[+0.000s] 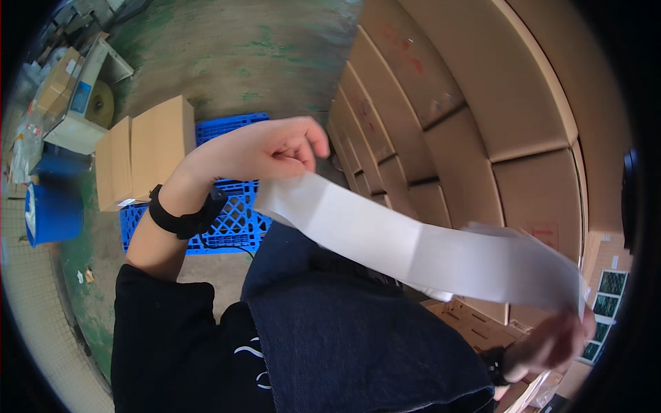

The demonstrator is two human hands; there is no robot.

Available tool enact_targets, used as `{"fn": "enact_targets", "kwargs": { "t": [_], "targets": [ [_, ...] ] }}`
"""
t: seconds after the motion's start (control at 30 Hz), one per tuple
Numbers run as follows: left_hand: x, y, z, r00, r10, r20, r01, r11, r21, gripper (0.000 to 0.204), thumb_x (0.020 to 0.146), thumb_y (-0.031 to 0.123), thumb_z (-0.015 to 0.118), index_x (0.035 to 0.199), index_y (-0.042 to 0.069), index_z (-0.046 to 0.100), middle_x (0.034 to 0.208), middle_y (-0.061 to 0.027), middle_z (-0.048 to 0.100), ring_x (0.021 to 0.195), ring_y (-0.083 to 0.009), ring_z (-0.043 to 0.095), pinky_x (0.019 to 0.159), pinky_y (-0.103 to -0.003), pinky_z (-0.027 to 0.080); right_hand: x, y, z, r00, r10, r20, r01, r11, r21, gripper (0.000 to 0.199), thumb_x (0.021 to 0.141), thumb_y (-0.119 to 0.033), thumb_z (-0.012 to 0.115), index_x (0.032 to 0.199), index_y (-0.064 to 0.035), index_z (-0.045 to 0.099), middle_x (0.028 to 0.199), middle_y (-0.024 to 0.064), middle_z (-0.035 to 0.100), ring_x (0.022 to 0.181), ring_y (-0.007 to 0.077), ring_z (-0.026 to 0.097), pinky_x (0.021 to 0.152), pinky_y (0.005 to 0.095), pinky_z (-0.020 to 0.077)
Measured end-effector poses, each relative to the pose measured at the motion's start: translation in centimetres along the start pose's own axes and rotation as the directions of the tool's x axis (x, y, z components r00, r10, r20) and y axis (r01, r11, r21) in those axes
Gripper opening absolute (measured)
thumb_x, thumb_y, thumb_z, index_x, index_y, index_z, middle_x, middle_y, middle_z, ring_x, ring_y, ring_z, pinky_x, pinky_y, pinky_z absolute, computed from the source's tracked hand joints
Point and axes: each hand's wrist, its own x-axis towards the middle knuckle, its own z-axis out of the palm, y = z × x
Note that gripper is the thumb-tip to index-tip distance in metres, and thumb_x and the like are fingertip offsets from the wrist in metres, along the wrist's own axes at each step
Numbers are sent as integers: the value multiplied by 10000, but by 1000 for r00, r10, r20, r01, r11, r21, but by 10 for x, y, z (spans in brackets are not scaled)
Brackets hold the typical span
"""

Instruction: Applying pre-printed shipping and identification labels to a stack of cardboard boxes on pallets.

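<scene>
A long white paper strip (365,230) with crosswise creases stretches between my two hands, sagging and curving to the right. My left hand (292,148) is closed on its left end, with the thumb at the strip's upper edge and the other fingers curled. At the far right, my right hand (554,344) grips the other end; motion blurs its fingers. A dark band is on each of my wrists. Below the strip is the dark blue cloth (358,337) over my lap.
Stacked brown cartons (482,144) form a wall on the right. Ahead to the left, a blue plastic pallet (237,237) lies on the worn green floor, with cardboard boxes (162,141) at its left. Farther left are a blue bin (58,217) and a cluttered bench (76,124).
</scene>
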Motion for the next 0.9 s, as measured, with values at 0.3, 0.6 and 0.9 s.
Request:
{"fn": "enact_targets", "kwargs": {
  "t": [0.3,0.6,0.9],
  "targets": [
    [-127,-78,-8,976,-215,33,207,965,163,267,852,298,544,979,77,623,898,-116,611,855,-260,597,742,-342,472,22,-29,242,758,38,651,-303,904,300,289,649,134,579,859,-54,645,919,116,607,804,249,615,641,307,518],
    [-96,-89,-97,972,-139,-191,207,890,406,185,802,203,561,939,92,618,846,-112,625,823,-288,589,719,-364,467,53,-17,413,606,-157,779,-410,778,475,265,671,74,569,872,-88,630,923,67,613,825,251,616,692,310,516],
    [0,-99,-255,830,-276,-484,494,768,409,187,838,176,492,962,58,570,897,-157,594,855,-338,570,742,-398,461,120,26,563,630,-147,762,-517,653,553,201,714,10,565,855,-111,640,915,48,616,836,231,604,709,317,489]
  ]
}}
